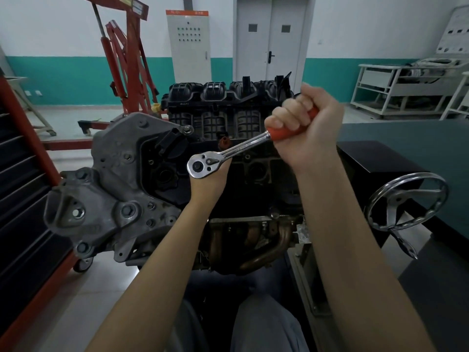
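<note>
A chrome ratchet wrench [229, 151] with an orange handle lies slanted above a car engine [127, 189] on a stand. My right hand [309, 128] grips the orange handle in a fist at the upper right. My left hand [209, 182] is under the round ratchet head and holds it from below; its fingers are hidden behind the head. What the ratchet head sits on cannot be seen. The black intake manifold [228, 105] is at the engine's far side.
A chrome handwheel [408, 201] sticks out of the stand at the right. A red engine hoist [127, 59] stands behind on the left, a red tool cabinet [22, 199] at the left edge. A dark green table [418, 138] and white racks [396, 90] lie right.
</note>
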The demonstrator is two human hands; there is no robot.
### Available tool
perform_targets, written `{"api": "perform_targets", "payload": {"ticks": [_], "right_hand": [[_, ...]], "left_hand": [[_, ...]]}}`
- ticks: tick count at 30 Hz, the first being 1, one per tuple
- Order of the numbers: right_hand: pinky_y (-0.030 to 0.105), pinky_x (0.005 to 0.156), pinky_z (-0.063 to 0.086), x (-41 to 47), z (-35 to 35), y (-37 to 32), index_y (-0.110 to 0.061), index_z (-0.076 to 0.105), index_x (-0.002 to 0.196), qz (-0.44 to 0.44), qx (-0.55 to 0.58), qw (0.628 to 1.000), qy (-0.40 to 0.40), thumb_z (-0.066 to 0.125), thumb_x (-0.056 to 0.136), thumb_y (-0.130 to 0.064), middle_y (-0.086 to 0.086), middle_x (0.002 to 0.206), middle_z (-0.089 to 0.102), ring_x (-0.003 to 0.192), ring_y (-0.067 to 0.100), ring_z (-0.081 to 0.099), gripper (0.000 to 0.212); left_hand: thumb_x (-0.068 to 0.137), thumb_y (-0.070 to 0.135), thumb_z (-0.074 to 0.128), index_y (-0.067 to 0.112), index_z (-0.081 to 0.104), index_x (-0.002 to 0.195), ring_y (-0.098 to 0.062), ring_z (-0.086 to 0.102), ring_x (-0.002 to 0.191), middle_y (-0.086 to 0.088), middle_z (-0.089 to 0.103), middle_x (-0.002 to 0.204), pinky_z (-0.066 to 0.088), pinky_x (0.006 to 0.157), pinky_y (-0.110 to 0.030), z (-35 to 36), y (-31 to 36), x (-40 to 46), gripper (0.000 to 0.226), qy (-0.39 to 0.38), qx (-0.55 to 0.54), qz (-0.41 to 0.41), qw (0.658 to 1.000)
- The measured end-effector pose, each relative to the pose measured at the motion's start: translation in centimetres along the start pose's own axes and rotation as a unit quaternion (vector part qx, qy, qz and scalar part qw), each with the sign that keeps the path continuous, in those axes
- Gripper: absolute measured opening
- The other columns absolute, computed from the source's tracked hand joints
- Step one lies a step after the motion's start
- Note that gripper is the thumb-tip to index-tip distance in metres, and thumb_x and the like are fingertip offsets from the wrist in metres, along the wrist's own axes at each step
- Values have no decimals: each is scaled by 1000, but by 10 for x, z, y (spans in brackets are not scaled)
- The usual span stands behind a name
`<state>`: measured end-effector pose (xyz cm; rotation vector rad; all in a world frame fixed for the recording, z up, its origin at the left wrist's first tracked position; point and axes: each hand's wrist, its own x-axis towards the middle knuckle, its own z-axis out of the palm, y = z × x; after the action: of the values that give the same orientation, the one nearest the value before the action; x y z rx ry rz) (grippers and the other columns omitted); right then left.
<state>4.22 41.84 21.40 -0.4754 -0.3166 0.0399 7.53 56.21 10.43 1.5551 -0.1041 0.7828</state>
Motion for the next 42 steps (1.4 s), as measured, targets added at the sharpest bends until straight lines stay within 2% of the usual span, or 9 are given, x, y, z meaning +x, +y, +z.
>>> {"api": "perform_targets", "payload": {"ticks": [5,10,14,17,21,26,31,36,42], "right_hand": [[22,47,36,-56,-30,31,-20,34,50,-111,83,988,64,43,87,-14,-6,42,27,40,12,26,38],[25,50,42,-80,-38,52,-20,35,47,-146,106,982,60,37,92,-16,-5,42,28,42,12,29,45],[21,46,36,-40,-26,23,-20,35,48,-97,59,993,44,39,89,-12,-6,40,28,39,12,26,42],[19,44,32,-4,-12,1,-18,36,47,-16,20,999,45,42,88,-11,-6,39,27,36,10,25,42],[19,43,30,13,1,-3,-17,36,45,33,-8,999,21,43,88,-11,-5,38,28,34,10,25,43],[20,46,32,-38,-23,22,-21,35,49,-87,60,993,58,48,78,-14,-6,41,28,39,11,25,32],[26,49,43,-85,-44,50,-20,34,50,-133,131,978,89,39,90,-15,-4,43,27,42,13,30,40],[20,45,35,-40,-30,16,-20,33,48,-85,67,993,52,46,76,-15,-6,40,26,38,11,25,32],[18,43,30,11,1,-3,-17,35,47,28,-5,999,23,42,88,-11,-6,38,28,34,9,25,42]], "left_hand": [[89,1,60,20,24,51,-2,27,38,16,27,40,24,44,-12,0,0,1,56,6,-6,21,1000],[88,1,59,13,30,51,-7,21,43,4,24,46,20,45,-22,-1,3,2,49,4,-31,6,1000],[91,2,58,17,30,52,-2,29,39,16,31,40,26,44,-11,-1,-2,5,49,-3,-9,-5,1000],[89,12,61,25,43,51,-1,35,46,17,40,45,33,50,-16,1,-6,6,44,-19,-7,-5,1000],[82,20,61,31,43,42,0,35,44,17,39,43,31,47,-15,-1,-4,3,45,-23,-12,-7,1000],[87,1,60,20,25,50,-3,25,41,15,27,42,23,44,-16,-2,-5,3,54,-7,-7,18,1000],[88,-2,60,20,23,51,-2,21,40,15,23,42,22,44,-16,-1,-2,1,57,-15,-32,30,999],[90,2,58,21,25,50,-1,26,37,15,28,40,22,42,-11,-1,-7,4,55,-27,-10,33,999],[75,32,62,33,45,42,1,36,41,18,40,42,29,46,-11,2,-8,3,37,-5,-30,9,999]]}}
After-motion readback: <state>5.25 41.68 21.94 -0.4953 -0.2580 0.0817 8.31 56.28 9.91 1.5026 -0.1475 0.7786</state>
